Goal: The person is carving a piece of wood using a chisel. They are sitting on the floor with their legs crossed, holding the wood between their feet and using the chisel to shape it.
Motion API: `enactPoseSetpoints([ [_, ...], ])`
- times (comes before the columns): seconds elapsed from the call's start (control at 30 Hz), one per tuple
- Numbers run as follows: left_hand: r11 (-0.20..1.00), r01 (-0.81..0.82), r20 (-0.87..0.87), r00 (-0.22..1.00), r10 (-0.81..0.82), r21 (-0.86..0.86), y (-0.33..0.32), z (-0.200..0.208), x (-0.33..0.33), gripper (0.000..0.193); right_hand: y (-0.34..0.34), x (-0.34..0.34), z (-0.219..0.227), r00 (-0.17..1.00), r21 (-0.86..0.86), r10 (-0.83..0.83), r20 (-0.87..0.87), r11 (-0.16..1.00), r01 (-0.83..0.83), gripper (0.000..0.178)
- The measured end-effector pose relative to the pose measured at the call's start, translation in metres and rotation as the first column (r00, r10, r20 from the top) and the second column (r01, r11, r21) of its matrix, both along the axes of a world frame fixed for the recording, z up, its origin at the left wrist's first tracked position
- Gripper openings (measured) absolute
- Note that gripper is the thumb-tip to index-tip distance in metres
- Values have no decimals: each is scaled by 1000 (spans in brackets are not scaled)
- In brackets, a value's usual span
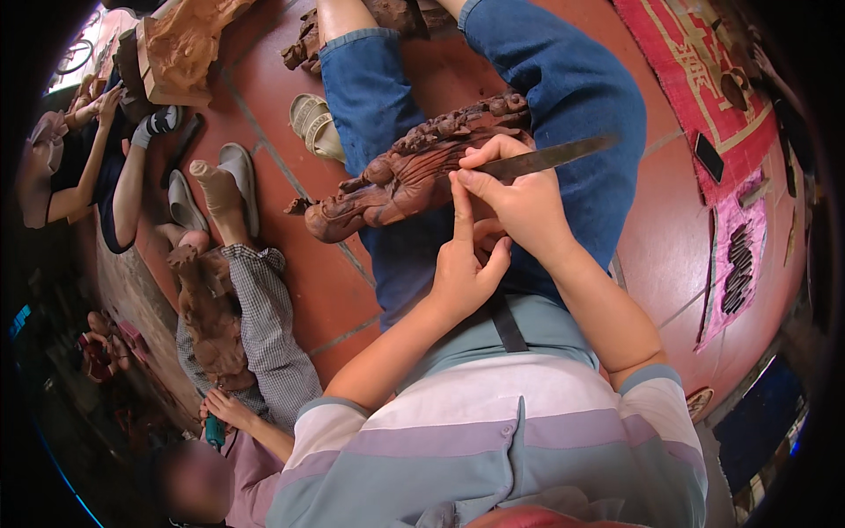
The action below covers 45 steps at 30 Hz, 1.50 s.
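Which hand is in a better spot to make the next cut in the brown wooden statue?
Probably the right hand: it grips the long flat metal chisel against the reddish-brown carved wooden statue. The left hand only presses one finger beside the blade.

Reddish carved figure (414,172) (ornate) — lying across lap.

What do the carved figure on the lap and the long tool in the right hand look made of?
Carved figure: apparently reddish-brown wood, matt, unvarnished, with deep cut relief. Long tool in the right hand: probably steel, a flat grey blade with dull sheen.
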<state>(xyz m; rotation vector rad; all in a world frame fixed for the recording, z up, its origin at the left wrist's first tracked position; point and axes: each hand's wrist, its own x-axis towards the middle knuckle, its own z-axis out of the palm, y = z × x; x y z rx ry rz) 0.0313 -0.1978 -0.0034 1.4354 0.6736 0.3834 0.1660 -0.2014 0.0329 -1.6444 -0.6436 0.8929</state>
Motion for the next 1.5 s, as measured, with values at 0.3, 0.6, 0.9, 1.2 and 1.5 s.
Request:
enactPoseSetpoints([
  [0.3, 999, 48, -47, 998, -48, -19, 0, 1, -2, 95, 1, -2, -5, 1000, 83, 6, 26, 997, -8, 10],
  [0.6, 998, 56, 22, 998, -56, -36, 2, 2, 3, 97, 1, 9, -11, 992, 17, 30, 126, 999, -32, 11],
  [0.9, 987, 72, -56, 995, -81, -144, 8, 18, 12, 95, 8, 22, -3, 984, -16, 73, 161, 997, -71, 10],
  [1.2, 974, 151, -137, 975, -174, -167, 16, 22, 12, 95, 13, 31, -11, 991, -53, 115, -72, 991, -119, 11],
  [1.5, 975, 157, -159, 970, -182, -157, 17, 19, 17, 91, 10, 39, -15, 969, -30, 134, -206, 989, -143, 11],
])
